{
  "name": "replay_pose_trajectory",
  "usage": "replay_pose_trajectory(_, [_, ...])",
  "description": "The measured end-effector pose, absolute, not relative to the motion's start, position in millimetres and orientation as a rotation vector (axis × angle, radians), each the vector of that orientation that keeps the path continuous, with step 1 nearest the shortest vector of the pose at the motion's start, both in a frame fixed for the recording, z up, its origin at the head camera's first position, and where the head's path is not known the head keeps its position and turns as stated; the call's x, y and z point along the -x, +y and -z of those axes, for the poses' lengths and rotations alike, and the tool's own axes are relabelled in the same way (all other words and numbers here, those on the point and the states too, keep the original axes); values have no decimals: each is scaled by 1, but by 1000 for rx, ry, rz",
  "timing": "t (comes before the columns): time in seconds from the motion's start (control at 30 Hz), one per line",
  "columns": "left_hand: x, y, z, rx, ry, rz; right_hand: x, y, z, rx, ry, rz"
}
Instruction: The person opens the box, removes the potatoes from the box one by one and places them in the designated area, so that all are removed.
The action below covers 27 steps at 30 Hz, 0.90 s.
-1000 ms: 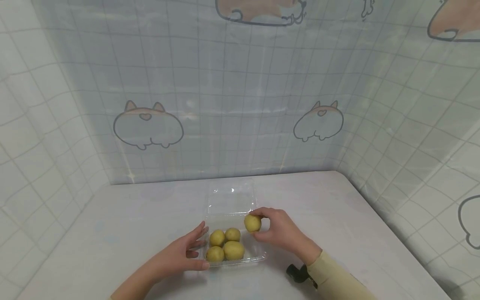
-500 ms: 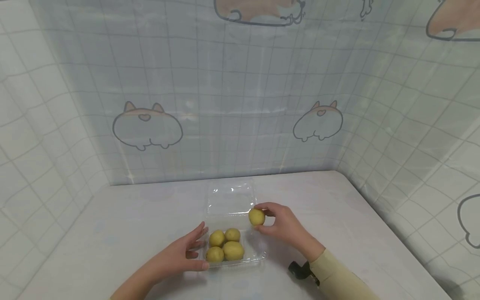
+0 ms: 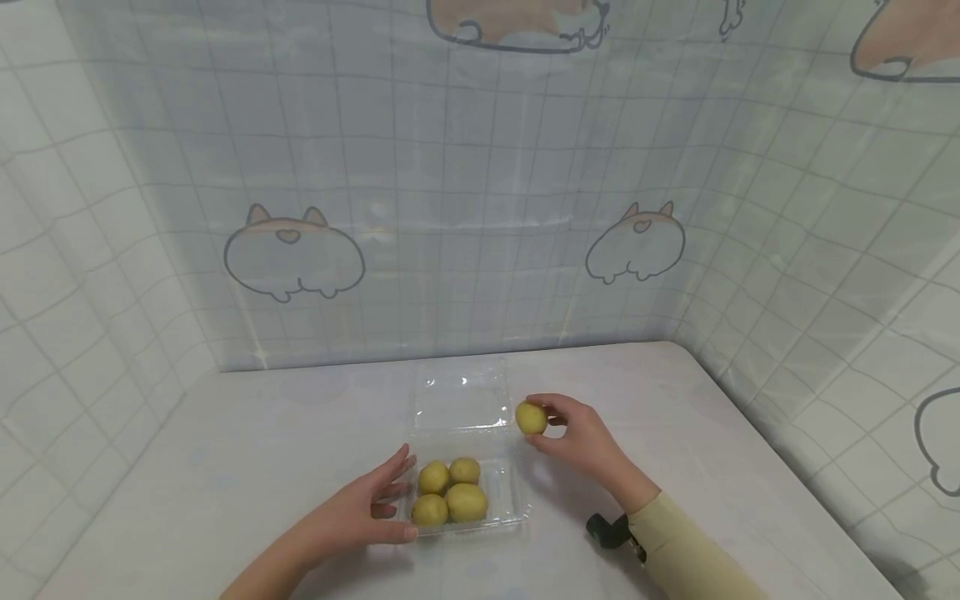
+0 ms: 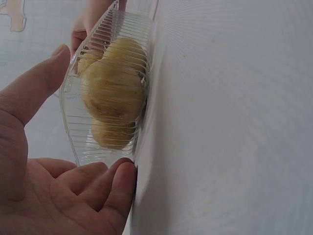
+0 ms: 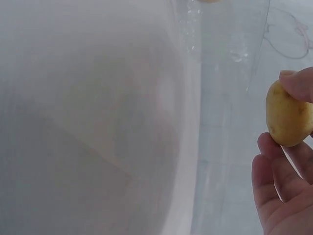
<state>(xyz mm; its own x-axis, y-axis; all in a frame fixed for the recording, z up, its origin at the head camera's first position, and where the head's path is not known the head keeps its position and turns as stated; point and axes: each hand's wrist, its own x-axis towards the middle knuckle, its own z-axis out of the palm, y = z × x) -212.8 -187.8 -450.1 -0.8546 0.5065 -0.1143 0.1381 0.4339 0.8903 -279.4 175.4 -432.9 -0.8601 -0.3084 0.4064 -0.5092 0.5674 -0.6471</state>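
My right hand [image 3: 585, 442] pinches a small yellow potato [image 3: 531, 417] between thumb and fingertips, raised off the table near the right side of the clear lid. In the right wrist view, this potato [image 5: 286, 115] shows smooth skin with a few brown marks. Several more potatoes [image 3: 467, 502] lie together in the left part of a clear plastic clamshell box [image 3: 504, 493]. Its lid [image 3: 461, 400] is folded back away from me. My left hand [image 3: 360, 504] rests at the box's left end, thumb and fingers spread along the ribbed wall [image 4: 73, 105].
The box stands on a pale table [image 3: 262, 450]. A grid-patterned curtain [image 3: 472, 208] with cartoon dogs encloses the back and sides. A black wrist-worn device [image 3: 611, 532] hangs below the right sleeve [image 3: 690, 550].
My right hand has carried the potato up from over the box, away and to the right. My left hand, the box and the other potatoes stay nearly in place.
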Motion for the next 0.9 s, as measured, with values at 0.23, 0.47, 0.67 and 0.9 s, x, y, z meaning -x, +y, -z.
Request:
replay_pose_trajectory(0.23, [212, -188, 450, -549, 2322, -1390, 286, 183, 439, -598, -2590, -1194])
replay_pose_trajectory(0.47, [212, -188, 449, -549, 2315, -1396, 291, 191, 443, -544, -2613, -1215])
replay_pose_trajectory(0.67, [212, -189, 452, -548, 2321, -1399, 295, 197, 446, -502, -2608, -1307])
replay_pose_trajectory(0.9, [212, -189, 454, -550, 2318, -1406, 302, 206, 453, -417, -2622, -1397])
